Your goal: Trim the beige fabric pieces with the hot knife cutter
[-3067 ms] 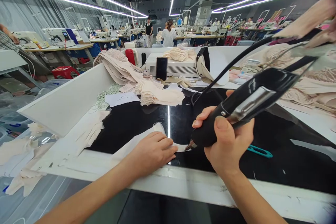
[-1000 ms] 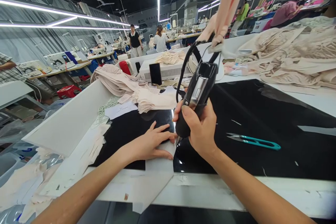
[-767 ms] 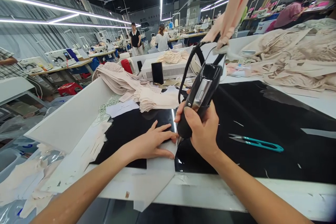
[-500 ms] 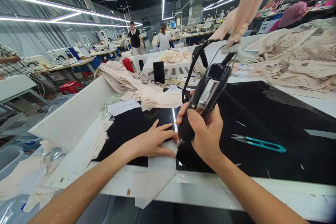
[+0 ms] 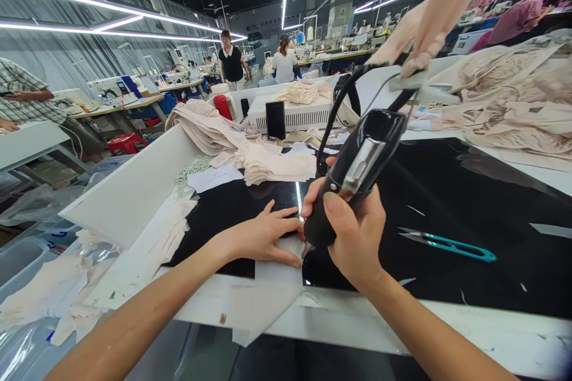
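My right hand is closed round a black corded hand tool, its metal tip pointing down at the edge of a pale fabric strip. That strip lies on the glossy black worktop and hangs over the white front edge. With fingers spread, my left hand lies flat on the strip, just left of the tool tip. The tool's black cable loops up to a hanging pale cloth.
Teal thread snips lie to the right of my hands. A stack of cream fabric pieces, a white machine box and a dark phone stand behind. Lace fabric piles at right. People stand at the far tables.
The fabric strip has been turned and pulled over the front edge since three seconds ago. The tool swung from lying nearly flat to steeply tilted; over the last second the hands barely shift.
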The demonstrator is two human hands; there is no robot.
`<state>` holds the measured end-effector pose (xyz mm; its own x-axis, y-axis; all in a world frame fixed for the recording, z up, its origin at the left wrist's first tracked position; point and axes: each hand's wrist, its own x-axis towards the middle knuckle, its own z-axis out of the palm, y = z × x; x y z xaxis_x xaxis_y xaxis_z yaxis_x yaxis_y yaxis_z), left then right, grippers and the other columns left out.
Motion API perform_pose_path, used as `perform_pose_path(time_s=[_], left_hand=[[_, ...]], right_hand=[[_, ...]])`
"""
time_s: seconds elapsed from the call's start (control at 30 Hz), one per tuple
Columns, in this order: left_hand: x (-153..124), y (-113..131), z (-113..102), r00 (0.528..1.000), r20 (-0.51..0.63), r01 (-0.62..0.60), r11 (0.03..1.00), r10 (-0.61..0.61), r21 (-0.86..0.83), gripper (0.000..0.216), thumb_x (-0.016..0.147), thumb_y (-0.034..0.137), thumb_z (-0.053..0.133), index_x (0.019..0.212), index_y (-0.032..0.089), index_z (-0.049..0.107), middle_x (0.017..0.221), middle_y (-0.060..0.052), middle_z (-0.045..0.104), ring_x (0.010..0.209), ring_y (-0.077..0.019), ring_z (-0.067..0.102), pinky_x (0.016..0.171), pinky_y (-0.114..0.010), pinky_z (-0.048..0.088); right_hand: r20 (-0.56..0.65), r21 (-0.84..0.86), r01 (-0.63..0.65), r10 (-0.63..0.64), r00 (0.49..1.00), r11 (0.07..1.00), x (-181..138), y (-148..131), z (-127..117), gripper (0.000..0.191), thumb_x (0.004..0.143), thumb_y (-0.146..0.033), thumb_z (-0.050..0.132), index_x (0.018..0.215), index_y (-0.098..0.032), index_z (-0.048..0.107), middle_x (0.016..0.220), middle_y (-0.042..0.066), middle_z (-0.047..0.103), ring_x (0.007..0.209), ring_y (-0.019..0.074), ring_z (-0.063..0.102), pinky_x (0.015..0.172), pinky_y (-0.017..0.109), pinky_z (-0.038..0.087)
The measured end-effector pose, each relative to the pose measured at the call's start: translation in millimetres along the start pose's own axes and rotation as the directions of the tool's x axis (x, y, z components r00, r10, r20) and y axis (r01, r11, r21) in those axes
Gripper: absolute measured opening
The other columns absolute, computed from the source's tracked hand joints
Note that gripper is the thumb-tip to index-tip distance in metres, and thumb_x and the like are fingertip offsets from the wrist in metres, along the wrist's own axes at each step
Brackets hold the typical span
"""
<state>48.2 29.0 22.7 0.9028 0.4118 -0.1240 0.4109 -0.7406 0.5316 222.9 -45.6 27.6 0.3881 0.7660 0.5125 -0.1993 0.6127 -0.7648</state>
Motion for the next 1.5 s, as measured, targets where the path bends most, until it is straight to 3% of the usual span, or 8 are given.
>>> perform_pose_path(time_s=[0.2,0.3,0.4,0.57,0.7,0.97,1.23,1.5], left_hand=[[0,3,3,0.999,-0.042,-0.030,0.999,0.031,0.032,0.051,0.096,0.040,0.089,0.141,0.029,0.069,0.165,-0.010,0.059,0.171,-0.0374,0.028,0.136,-0.079,0.001],[-10,14,13,0.980,-0.194,-0.015,0.995,0.035,0.103,0.047,0.097,0.037,0.089,0.137,0.025,0.067,0.162,-0.012,0.061,0.161,-0.0343,0.046,0.137,-0.070,0.021],[-25,31,34,0.906,-0.416,0.187,0.956,-0.079,0.224,0.022,0.101,0.028,0.083,0.116,0.020,0.069,0.129,-0.010,0.074,0.122,-0.0276,0.069,0.107,-0.042,0.059],[-38,49,72,0.915,-0.398,0.265,0.836,-0.061,0.481,0.007,0.108,0.020,0.066,0.101,0.019,0.067,0.098,-0.005,0.071,0.089,-0.0246,0.069,0.082,-0.038,0.060],[-42,38,73,0.928,-0.372,0.204,0.851,-0.011,0.484,0.011,0.105,0.012,0.066,0.113,0.019,0.069,0.113,-0.007,0.075,0.099,-0.0240,0.073,0.088,-0.036,0.061],[-58,0,37,0.952,-0.222,-0.110,0.910,0.212,0.400,0.032,0.111,0.008,0.057,0.132,0.026,0.074,0.144,-0.002,0.078,0.143,-0.0214,0.068,0.126,-0.038,0.048],[-51,1,33,0.905,-0.421,0.085,0.945,0.058,0.315,0.039,0.105,0.000,0.051,0.130,0.017,0.076,0.131,-0.010,0.080,0.121,-0.0227,0.077,0.105,-0.034,0.064],[-20,4,38,0.900,-0.432,0.102,0.942,0.049,0.319,0.035,0.107,0.003,0.050,0.126,0.017,0.075,0.129,-0.011,0.077,0.118,-0.0233,0.075,0.104,-0.037,0.065]], right_hand=[[-0.007,-0.033,-0.011,0.011,1.000,0.999,-3,3,-4,0.025,0.094,-0.043,0.083,0.106,-0.028,0.068,0.088,-0.002,0.077,0.070,0.0176,0.073,0.072,0.035,0.065],[0.016,-0.021,0.001,-0.001,1.000,1.000,-3,3,-5,0.022,0.095,-0.041,0.084,0.106,-0.028,0.069,0.084,-0.003,0.077,0.066,0.0159,0.072,0.068,0.031,0.064],[0.027,-0.024,0.004,-0.003,1.000,1.000,-3,4,-6,0.022,0.096,-0.041,0.084,0.101,-0.027,0.069,0.082,-0.003,0.075,0.062,0.0141,0.069,0.062,0.027,0.061],[0.033,-0.038,0.005,-0.004,0.999,0.999,-3,5,-9,0.026,0.096,-0.044,0.084,0.111,-0.028,0.069,0.085,-0.003,0.074,0.065,0.0144,0.069,0.064,0.028,0.060],[0.005,-0.052,-0.001,0.001,1.000,0.999,1,1,-10,0.031,0.093,-0.046,0.086,0.107,-0.027,0.067,0.083,-0.003,0.074,0.064,0.0148,0.069,0.065,0.029,0.060],[-0.022,-0.066,-0.015,0.013,1.000,0.998,7,-5,-15,0.040,0.090,-0.051,0.088,0.113,-0.026,0.067,0.083,-0.003,0.074,0.062,0.0151,0.068,0.064,0.031,0.059],[0.002,-0.025,-0.026,0.026,1.000,0.999,8,-9,-10,0.042,0.088,-0.050,0.090,0.113,-0.026,0.067,0.080,-0.004,0.073,0.061,0.0154,0.067,0.062,0.031,0.059],[-0.011,-0.018,-0.035,0.035,0.999,0.999,2,-16,-15,0.043,0.086,-0.046,0.090,0.119,-0.028,0.069,0.078,-0.003,0.073,0.061,0.0174,0.067,0.062,0.032,0.060]])
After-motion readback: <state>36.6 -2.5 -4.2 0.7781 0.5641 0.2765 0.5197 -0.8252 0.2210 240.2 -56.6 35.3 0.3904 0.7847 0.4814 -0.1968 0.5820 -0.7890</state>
